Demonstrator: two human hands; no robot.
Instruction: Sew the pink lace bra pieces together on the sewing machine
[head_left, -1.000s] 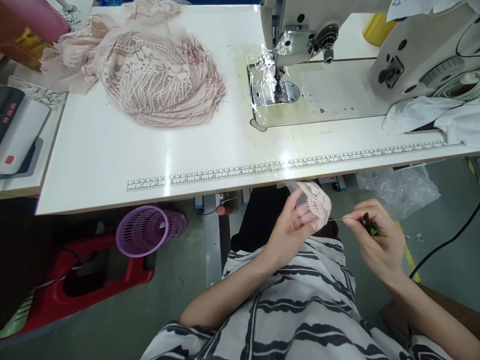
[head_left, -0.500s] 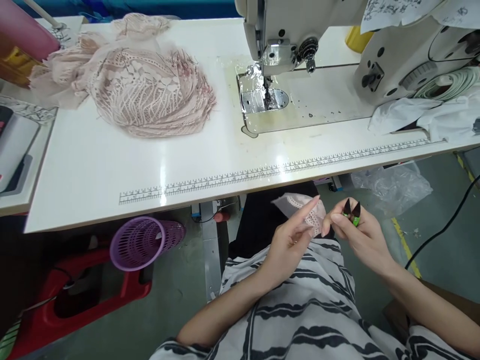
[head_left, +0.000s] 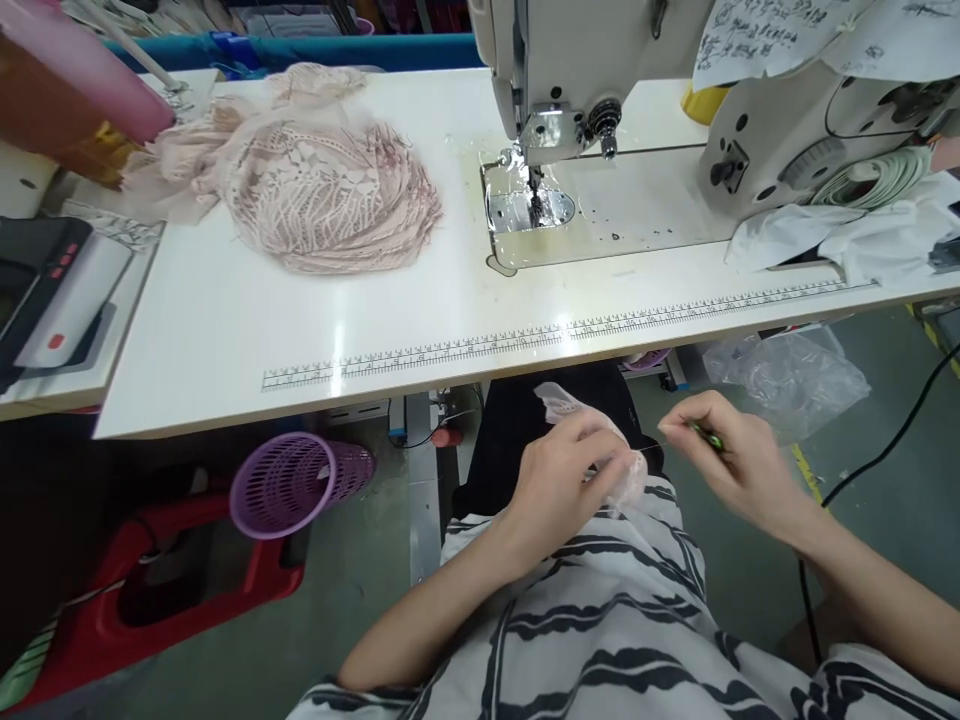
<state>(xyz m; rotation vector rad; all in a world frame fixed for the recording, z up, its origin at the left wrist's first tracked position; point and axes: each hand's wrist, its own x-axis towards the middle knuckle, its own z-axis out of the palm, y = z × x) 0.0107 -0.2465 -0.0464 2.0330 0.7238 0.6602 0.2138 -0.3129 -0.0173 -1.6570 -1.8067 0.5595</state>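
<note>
My left hand (head_left: 562,475), over my lap, pinches a small piece of pale pink lace fabric (head_left: 630,480). One end of the lace sticks up beyond the fingers and part hangs below them. To its right, my right hand (head_left: 724,455) is closed around small thread snips; a green bit of the thread snips (head_left: 706,436) shows between the fingers, the blades hidden. The thumb and forefinger of that hand are pressed together, and a fine thread seems to run from them toward the lace. A gap separates the two hands.
A sewing machine (head_left: 577,80) stands on the white table (head_left: 420,310), which has a printed ruler (head_left: 525,342) along its front edge. A heap of pink lace (head_left: 322,200) lies at left. Below are a purple basket (head_left: 281,490), a red stool (head_left: 97,640) and a plastic bag (head_left: 787,380).
My right hand has moved away from the lace to the right, and the snips have turned in it so their blades no longer show. My left fingers have curled in over the lace.
</note>
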